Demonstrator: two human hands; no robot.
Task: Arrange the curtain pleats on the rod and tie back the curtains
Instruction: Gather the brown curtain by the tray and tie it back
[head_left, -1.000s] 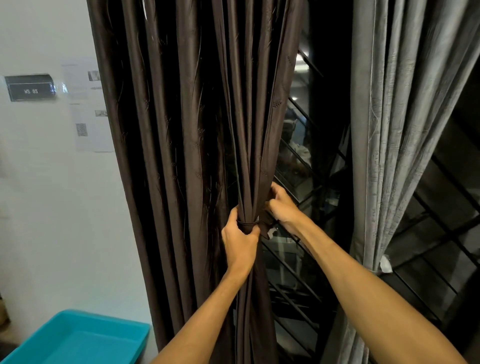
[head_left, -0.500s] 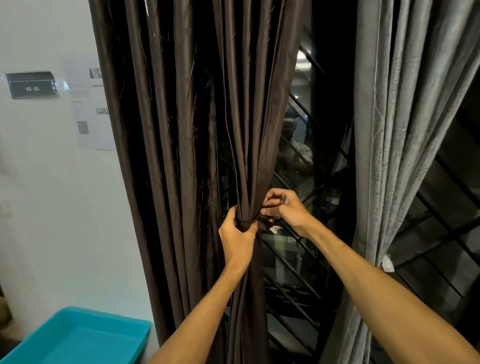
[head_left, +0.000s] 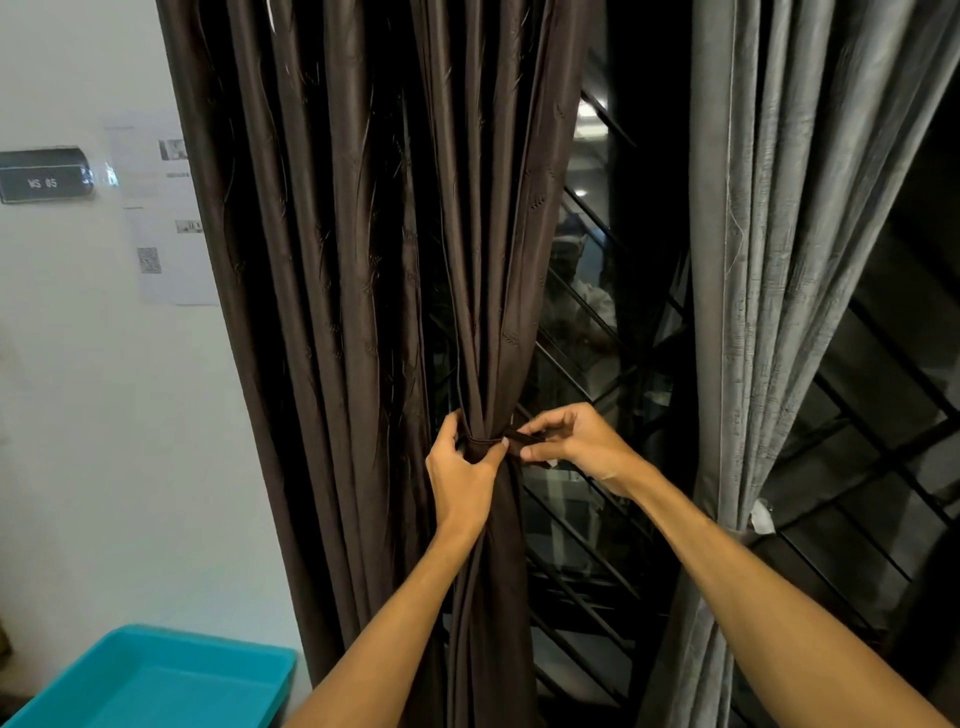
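Centre: brown curtain (head_left: 363, 260), bunched mid-height. Left hand (head_left: 462, 483) grips the bunch; right hand (head_left: 576, 441) pinches the dark tie-back (head_left: 485, 441) end beside it. Grey curtain (head_left: 779, 260) right; white wall (head_left: 104, 415), sign (head_left: 44, 174), teal tray (head_left: 156, 680) left.

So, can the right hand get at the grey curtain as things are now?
Probably yes: the grey curtain hangs beside the right hand with nothing between, but the hand pinches the dark tie.
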